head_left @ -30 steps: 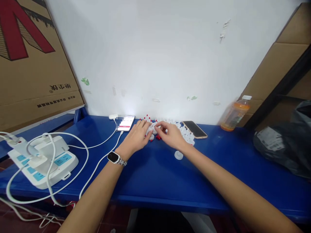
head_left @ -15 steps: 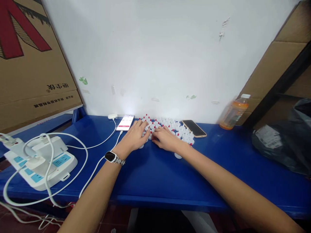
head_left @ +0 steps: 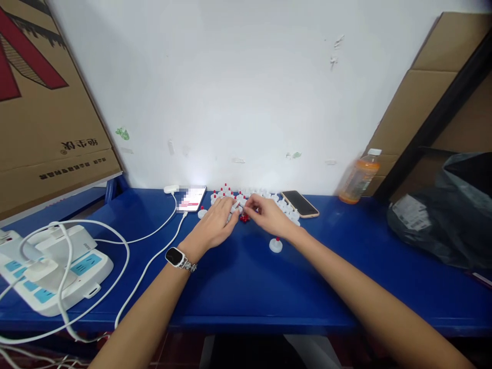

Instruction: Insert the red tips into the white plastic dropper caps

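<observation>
Both hands curled | left hand (head_left: 215, 224), right hand (head_left: 268, 216) pinching white caps (head_left: 235, 205)

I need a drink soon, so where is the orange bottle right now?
In the head view, the orange bottle stands at the back right of the blue table, against the wall, between the dark phone and the black bag.
</observation>
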{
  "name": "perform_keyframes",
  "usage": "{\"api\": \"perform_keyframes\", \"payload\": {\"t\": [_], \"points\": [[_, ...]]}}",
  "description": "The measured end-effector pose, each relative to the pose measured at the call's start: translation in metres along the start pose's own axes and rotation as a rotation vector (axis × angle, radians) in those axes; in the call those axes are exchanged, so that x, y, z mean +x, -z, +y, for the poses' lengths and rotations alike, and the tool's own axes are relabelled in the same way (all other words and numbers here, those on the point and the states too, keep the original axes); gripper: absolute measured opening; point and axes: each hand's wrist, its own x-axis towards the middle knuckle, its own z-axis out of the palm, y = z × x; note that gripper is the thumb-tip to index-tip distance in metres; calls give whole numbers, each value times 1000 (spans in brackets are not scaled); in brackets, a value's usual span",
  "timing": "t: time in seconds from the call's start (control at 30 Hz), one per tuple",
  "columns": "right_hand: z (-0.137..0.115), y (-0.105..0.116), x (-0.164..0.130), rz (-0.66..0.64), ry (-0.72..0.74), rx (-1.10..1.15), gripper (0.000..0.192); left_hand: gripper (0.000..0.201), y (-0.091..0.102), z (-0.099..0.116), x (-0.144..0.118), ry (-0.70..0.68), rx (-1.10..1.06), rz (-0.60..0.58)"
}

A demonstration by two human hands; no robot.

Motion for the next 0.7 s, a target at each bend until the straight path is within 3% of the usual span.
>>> {"api": "perform_keyframes", "payload": {"t": [0.1, 0.23, 0.5, 0.63, 0.7], "points": [[0, 4, -3, 113, -123, 389, 28, 26, 0, 8, 0, -8, -53, -12], [-1, 0, -6, 188, -143, 559, 35, 21, -1, 15, 0, -64, -46, -42], [-5, -9, -8, 234, -138, 589, 36, 18, -2, 19, -1, -102, -37, -55], [-8, -8, -9, 276, -119, 513, 36, 19, -3, 20, -2, -77, -72, -28], [-10, -6, -11, 280, -106, 369, 33, 21, -3, 21, -2, -80, -75, -15]]}}
